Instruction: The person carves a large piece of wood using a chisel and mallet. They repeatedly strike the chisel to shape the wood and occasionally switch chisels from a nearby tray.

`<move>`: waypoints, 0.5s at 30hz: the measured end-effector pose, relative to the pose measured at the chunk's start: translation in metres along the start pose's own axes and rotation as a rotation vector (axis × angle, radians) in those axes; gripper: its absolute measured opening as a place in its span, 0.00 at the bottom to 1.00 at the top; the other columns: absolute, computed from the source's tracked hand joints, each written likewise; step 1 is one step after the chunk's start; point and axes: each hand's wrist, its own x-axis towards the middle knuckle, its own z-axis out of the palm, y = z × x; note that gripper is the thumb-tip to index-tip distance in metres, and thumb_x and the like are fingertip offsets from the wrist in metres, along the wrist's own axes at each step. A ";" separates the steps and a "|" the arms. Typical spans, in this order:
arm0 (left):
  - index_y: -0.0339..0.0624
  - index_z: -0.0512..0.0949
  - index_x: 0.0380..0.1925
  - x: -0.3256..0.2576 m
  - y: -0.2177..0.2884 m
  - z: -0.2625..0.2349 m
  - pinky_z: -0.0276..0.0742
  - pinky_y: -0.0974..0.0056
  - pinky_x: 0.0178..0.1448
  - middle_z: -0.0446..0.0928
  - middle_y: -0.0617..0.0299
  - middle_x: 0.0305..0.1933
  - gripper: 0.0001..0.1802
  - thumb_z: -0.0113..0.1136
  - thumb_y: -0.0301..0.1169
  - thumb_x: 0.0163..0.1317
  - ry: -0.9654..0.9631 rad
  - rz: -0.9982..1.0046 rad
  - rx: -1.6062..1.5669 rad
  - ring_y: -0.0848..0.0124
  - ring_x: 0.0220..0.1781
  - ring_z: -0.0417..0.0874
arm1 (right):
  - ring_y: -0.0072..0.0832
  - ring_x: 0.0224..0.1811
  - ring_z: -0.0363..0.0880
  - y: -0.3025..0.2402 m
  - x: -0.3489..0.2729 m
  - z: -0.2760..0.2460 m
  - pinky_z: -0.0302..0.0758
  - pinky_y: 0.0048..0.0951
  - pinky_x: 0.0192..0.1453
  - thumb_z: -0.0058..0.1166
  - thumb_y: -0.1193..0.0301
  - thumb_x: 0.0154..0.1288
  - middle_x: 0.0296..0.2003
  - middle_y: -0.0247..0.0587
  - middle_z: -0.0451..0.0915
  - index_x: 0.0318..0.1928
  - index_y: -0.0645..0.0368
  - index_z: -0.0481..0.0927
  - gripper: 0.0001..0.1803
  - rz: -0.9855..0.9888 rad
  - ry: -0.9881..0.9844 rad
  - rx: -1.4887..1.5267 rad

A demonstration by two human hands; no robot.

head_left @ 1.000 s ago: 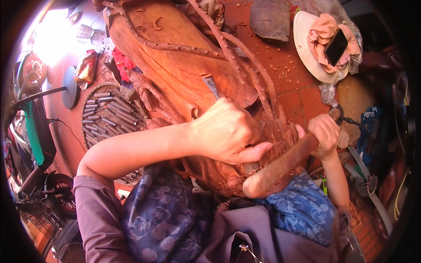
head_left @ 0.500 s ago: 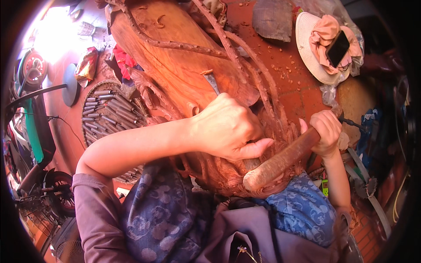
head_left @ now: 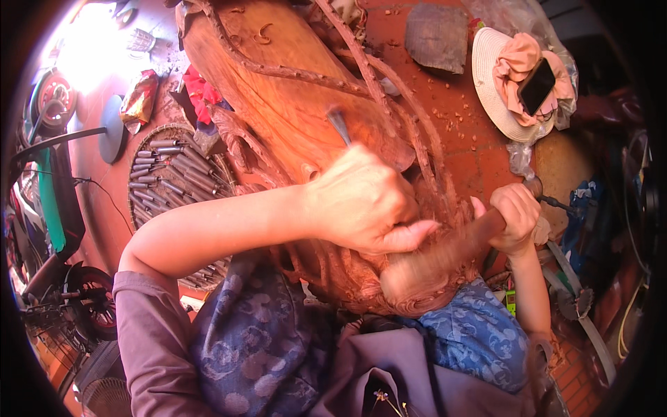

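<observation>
My left hand (head_left: 367, 201) is closed round a wood gouge (head_left: 338, 126); its metal blade points away from me over a smooth orange-brown piece of carved wood (head_left: 278, 97). The handle is mostly hidden in my fist. In my right hand (head_left: 515, 215) is the narrow end of a wooden mallet (head_left: 441, 264). Its thick head, smeared by motion, is just below my left thumb, near the handle end of the gouge; I cannot tell if they touch. Raised stem-like carving (head_left: 306, 71) runs along the wood. A curled shaving (head_left: 262, 33) lies at its far end.
At left a round woven basket (head_left: 132, 187) holds many gouges and chisels. A straw hat (head_left: 490, 83) carries a phone (head_left: 536, 87) at the far right. A wooden block (head_left: 436, 38) and scattered chips lie on the red tiles. A motorbike wheel (head_left: 94, 302) stands lower left.
The mallet has gone from sharp to blurred, its head slightly lower left. The shaving that was on the gouge tip is no longer there. Both hands keep their grips.
</observation>
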 end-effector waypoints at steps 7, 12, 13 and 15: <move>0.45 0.70 0.14 -0.003 0.022 -0.001 0.71 0.56 0.23 0.66 0.62 0.17 0.28 0.60 0.52 0.65 0.052 0.062 0.067 0.60 0.18 0.74 | 0.38 0.23 0.76 -0.006 -0.005 0.007 0.74 0.37 0.29 0.73 0.76 0.43 0.22 0.39 0.75 0.24 0.59 0.74 0.15 -0.065 0.092 0.120; 0.44 0.71 0.15 -0.004 0.026 0.010 0.71 0.56 0.25 0.67 0.61 0.19 0.25 0.63 0.47 0.62 0.106 0.089 -0.066 0.59 0.20 0.74 | 0.37 0.22 0.74 -0.016 0.001 -0.003 0.72 0.35 0.28 0.74 0.76 0.44 0.21 0.39 0.73 0.25 0.58 0.71 0.19 -0.036 0.045 0.198; 0.44 0.71 0.14 -0.003 0.025 0.013 0.71 0.56 0.24 0.68 0.60 0.19 0.24 0.63 0.47 0.62 0.072 0.092 -0.077 0.59 0.20 0.75 | 0.37 0.22 0.75 -0.018 0.002 -0.002 0.72 0.35 0.28 0.74 0.75 0.45 0.21 0.38 0.73 0.24 0.58 0.72 0.17 -0.024 0.049 0.212; 0.44 0.71 0.14 -0.001 0.022 0.021 0.71 0.55 0.24 0.68 0.60 0.19 0.24 0.63 0.45 0.62 0.006 0.100 -0.098 0.58 0.20 0.75 | 0.36 0.22 0.75 -0.020 0.003 -0.001 0.72 0.34 0.28 0.73 0.75 0.45 0.20 0.37 0.73 0.22 0.58 0.73 0.16 -0.008 0.055 0.227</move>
